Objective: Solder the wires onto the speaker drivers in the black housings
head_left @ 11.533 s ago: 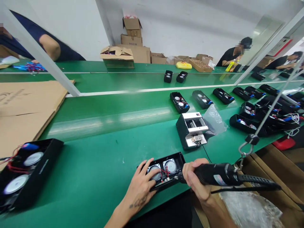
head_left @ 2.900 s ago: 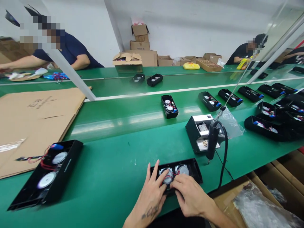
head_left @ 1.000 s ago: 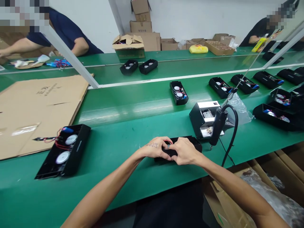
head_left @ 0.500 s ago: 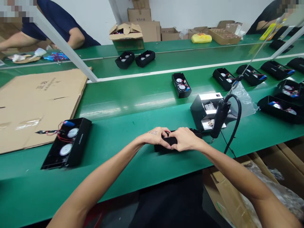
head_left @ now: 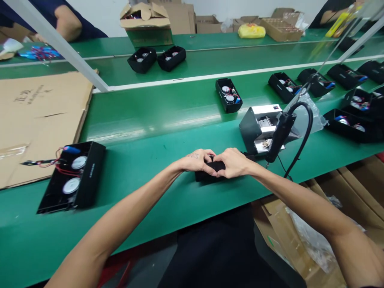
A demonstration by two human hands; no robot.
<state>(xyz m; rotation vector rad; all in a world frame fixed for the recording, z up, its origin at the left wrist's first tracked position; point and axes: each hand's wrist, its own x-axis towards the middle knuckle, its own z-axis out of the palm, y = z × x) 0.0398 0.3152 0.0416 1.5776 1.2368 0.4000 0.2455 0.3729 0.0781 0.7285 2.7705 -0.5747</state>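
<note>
Both hands are curled over a black speaker housing (head_left: 205,177) that lies on the green bench near its front edge. My left hand (head_left: 200,161) grips its left part, while my right hand (head_left: 234,163) covers the right part. The thumbs and fingertips nearly meet in the middle, and what lies under them is hidden. Just beyond my right hand stands a grey and silver machine (head_left: 261,130), with a black electric screwdriver (head_left: 281,136) hanging in front of it on a cable.
An open speaker housing (head_left: 93,176) with white round drivers and red wires stands at left, beside flat cardboard (head_left: 45,120). Several similar housings (head_left: 228,95) sit on the belt and at right. Cardboard boxes (head_left: 288,236) are below the bench at right. Other people work across the line.
The camera view has tilted and shifted, so the bench items appear higher and those at left further left. Both hands stay on the housing with almost the same grip.
</note>
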